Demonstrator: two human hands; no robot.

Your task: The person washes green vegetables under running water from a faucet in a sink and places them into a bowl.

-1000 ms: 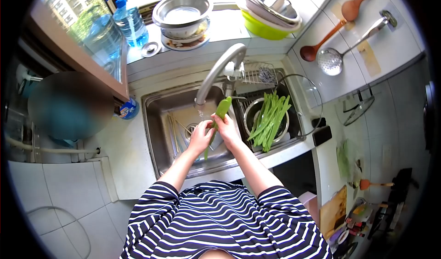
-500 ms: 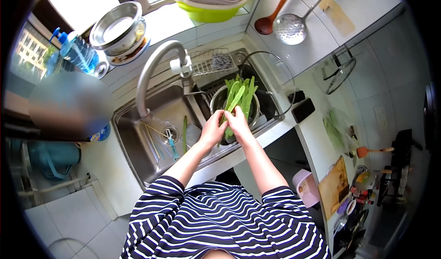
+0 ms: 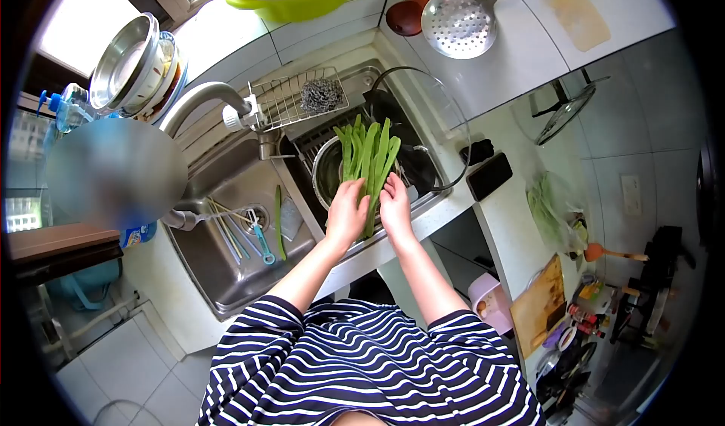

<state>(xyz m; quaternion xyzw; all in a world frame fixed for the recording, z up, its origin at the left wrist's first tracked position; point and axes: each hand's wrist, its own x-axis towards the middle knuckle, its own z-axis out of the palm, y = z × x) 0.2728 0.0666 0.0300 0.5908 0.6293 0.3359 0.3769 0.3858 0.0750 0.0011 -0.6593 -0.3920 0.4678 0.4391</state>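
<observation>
A bunch of long flat green beans (image 3: 368, 150) lies fanned across a metal pot (image 3: 326, 171) in the right sink basin. My left hand (image 3: 347, 213) has its fingers curled round the lower part of the bunch. At the right edge of the beans, my right hand (image 3: 395, 205) is closed, fingers bent together against the bean ends; part of its grip is hidden. One loose green bean (image 3: 280, 222) rests in the left basin (image 3: 226, 284), near several thin sticks (image 3: 229, 233) and a blue-handled tool (image 3: 263, 246).
The curved faucet (image 3: 198, 97) arches over the left basin. A wire rack (image 3: 291, 97) with a steel scrubber (image 3: 322, 96) is behind. A glass lid (image 3: 442, 97) leans at the right. On the counter lie a black phone (image 3: 489, 176), a bag of greens (image 3: 555, 213) and a cutting board (image 3: 542, 305).
My view has shifted, bringing the sink closer. My hands, together at one bean before, are now apart on either side of the bunch, and the beans are spread wider.
</observation>
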